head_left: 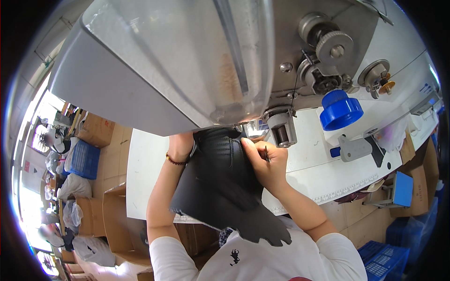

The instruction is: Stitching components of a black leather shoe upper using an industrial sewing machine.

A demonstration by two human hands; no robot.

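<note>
A black leather-like piece point(213, 178) with rows of stitching near its far end hangs from the sewing machine's point(187, 61) work area over the table edge toward my body. Its near edge is cut in a jagged outline. At its left side is my left hand point(181, 144), with a beaded bracelet on the wrist; the machine head hides its fingers. My right hand point(271, 163) is closed, its thumb pressing along the stitched right edge. A small dark slender tool point(266, 153) sticks out between its fingers; its kind is not clear. The needle area is hidden.
The white table point(309, 173) carries a ruler strip point(347, 188) along its near edge. A blue knob point(341, 111) and metal tension dials point(333, 47) jut from the machine at right. Cardboard boxes point(115, 220) stand at left, blue crates point(382, 260) at lower right.
</note>
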